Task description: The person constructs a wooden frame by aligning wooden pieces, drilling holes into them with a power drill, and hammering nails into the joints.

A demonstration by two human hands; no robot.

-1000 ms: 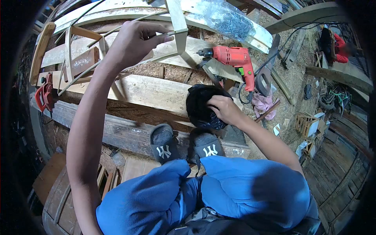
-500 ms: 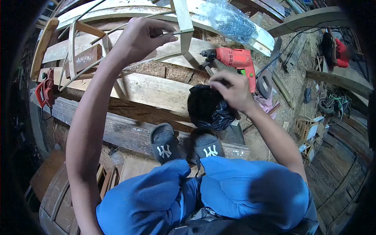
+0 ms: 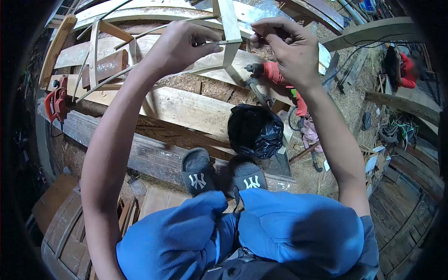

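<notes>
My left hand (image 3: pixel 184 49) pinches a thin wooden strip (image 3: pixel 228 42) where its end meets an upright pale wooden piece (image 3: pixel 228 21). To the right of that piece, my right hand (image 3: pixel 291 49) is raised with thumb and fingers closed together; what they hold, if anything, is too small to tell. Below it, a black plastic bag (image 3: pixel 255 131) stands open-mouthed near my feet. A red drill (image 3: pixel 272 73) lies partly hidden behind my right hand and wrist.
A red power tool (image 3: pixel 57 103) sits at the left beside a slatted wooden frame (image 3: pixel 93 56). Long boards (image 3: pixel 186 109) cross the sawdust-covered ground. A clear plastic bag (image 3: pixel 268 11) lies at the back. Another person in red (image 3: pixel 407 70) is at far right.
My right hand has left the black bag and risen up and across to near the upright wooden piece, now covering part of the drill. My left hand keeps its pinch on the strip.
</notes>
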